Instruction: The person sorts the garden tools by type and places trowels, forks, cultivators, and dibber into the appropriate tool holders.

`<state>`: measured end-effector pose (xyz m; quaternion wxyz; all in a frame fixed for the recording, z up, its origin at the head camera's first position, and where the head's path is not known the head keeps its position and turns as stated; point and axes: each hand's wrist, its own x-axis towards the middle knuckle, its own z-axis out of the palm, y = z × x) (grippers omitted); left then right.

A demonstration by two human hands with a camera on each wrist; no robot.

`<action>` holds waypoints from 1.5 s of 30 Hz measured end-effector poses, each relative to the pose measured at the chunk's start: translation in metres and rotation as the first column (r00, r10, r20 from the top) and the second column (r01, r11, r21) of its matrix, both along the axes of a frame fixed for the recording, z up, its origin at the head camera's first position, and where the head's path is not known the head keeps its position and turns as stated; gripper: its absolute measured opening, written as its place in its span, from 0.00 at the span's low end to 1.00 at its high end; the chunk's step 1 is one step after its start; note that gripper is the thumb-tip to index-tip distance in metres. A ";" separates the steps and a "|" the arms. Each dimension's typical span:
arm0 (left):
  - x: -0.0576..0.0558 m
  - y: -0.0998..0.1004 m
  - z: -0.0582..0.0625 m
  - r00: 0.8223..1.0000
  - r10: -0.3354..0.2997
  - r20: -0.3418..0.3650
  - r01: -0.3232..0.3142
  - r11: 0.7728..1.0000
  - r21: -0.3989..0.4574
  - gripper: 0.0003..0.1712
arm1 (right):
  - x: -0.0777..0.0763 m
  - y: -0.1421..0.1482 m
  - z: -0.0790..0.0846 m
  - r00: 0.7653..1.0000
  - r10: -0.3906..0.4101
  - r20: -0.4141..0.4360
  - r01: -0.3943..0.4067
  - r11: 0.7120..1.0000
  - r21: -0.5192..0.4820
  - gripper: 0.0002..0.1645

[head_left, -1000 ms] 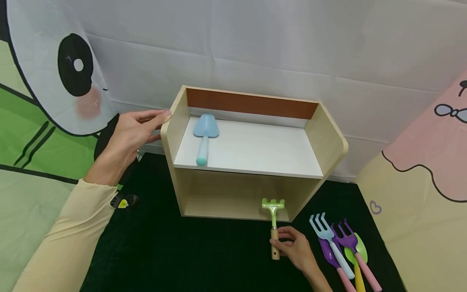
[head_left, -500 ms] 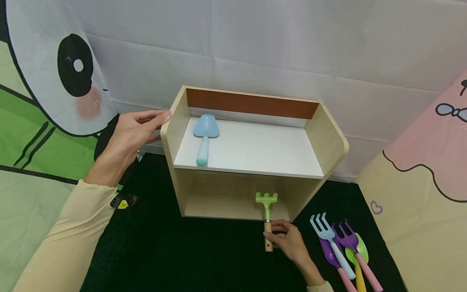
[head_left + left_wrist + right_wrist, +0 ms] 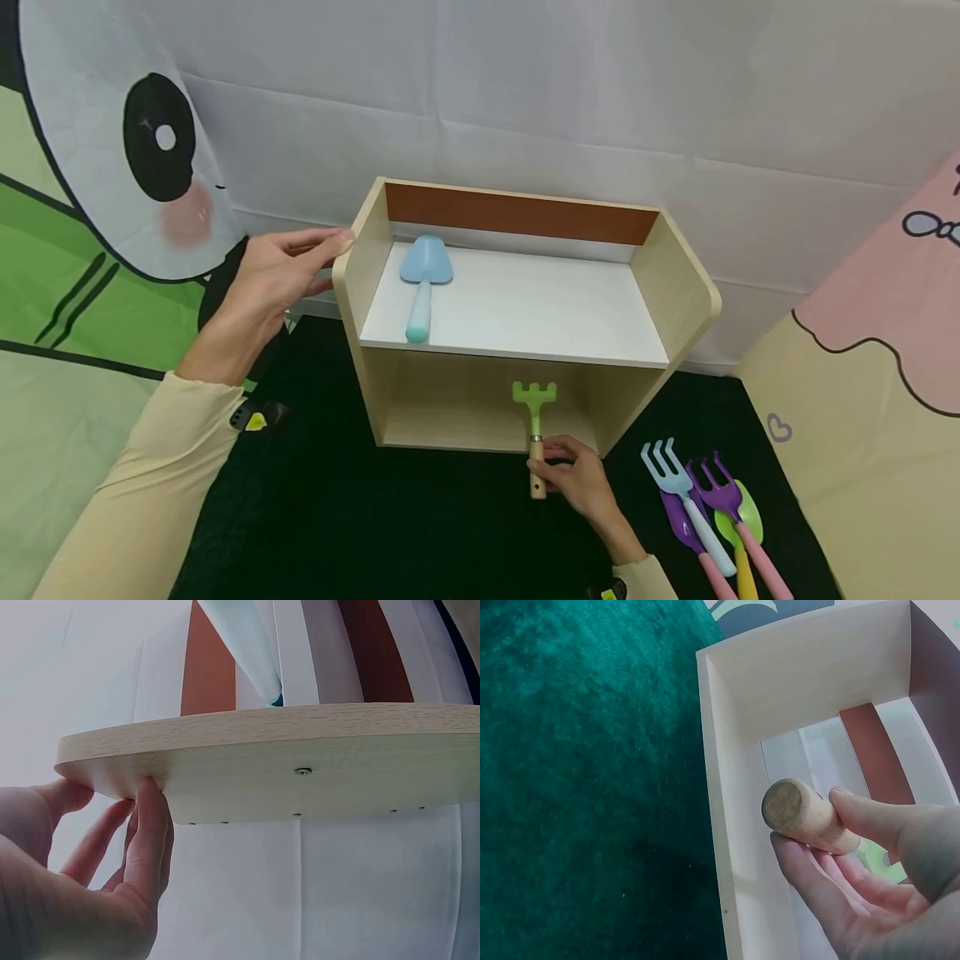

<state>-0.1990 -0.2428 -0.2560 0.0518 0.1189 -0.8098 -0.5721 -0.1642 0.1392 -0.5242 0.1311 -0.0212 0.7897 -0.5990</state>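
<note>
My right hand (image 3: pixel 581 483) pinches the wooden handle of a small green toy rake (image 3: pixel 535 404) between thumb and fingers. The rake's tines point away, overlapping the lower compartment of a wooden shelf (image 3: pixel 678 292) in the head view. The right wrist view shows the round handle end (image 3: pixel 786 806) towards the camera, with the green head partly hidden behind the fingers. My left hand (image 3: pixel 273 271) rests its fingertips on the outer face of the shelf's left side panel (image 3: pixel 240 761), near the rounded edge. A light-blue toy trowel (image 3: pixel 426 271) lies on the white upper board at the left.
Several toy garden tools lie in a pile at the right: a light-blue fork (image 3: pixel 675 479), a purple fork (image 3: pixel 722 497), a purple tool (image 3: pixel 678 525) and a green one with a yellow handle (image 3: pixel 738 550). Dark green cloth (image 3: pixel 420 517) covers the table; a white curtain hangs behind.
My right hand has carried the rake left and away from me, up to the lower compartment's front. The left hand stays at the shelf's side panel.
</note>
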 end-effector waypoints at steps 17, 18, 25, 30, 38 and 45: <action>0.002 0.000 0.001 1.000 0.004 0.005 -0.004 1.000 0.006 0.40 | -0.009 -0.028 0.020 0.998 0.055 -0.036 -0.057 0.998 -0.040 0.25; 0.002 0.000 0.001 1.000 0.003 0.003 -0.003 1.000 0.008 0.40 | -0.008 -0.030 0.024 0.997 0.061 -0.042 -0.062 0.997 -0.034 0.25; 0.002 0.001 0.001 1.000 0.005 0.001 -0.005 1.000 0.009 0.40 | -0.011 -0.040 0.032 0.997 0.057 -0.046 -0.059 0.997 -0.046 0.23; 0.002 -0.001 0.000 1.000 0.007 0.005 -0.007 1.000 0.005 0.40 | -0.024 -0.044 0.010 0.998 0.042 -0.048 -0.045 0.997 -0.068 0.26; 0.003 -0.002 0.000 1.000 0.005 0.002 -0.005 1.000 0.009 0.41 | -0.034 -0.053 -0.005 0.997 0.039 -0.070 -0.043 0.997 -0.056 0.27; 0.001 0.000 0.000 1.000 0.004 -0.002 -0.004 1.000 0.004 0.41 | -0.038 -0.059 -0.007 0.998 0.019 -0.064 -0.022 0.999 -0.048 0.27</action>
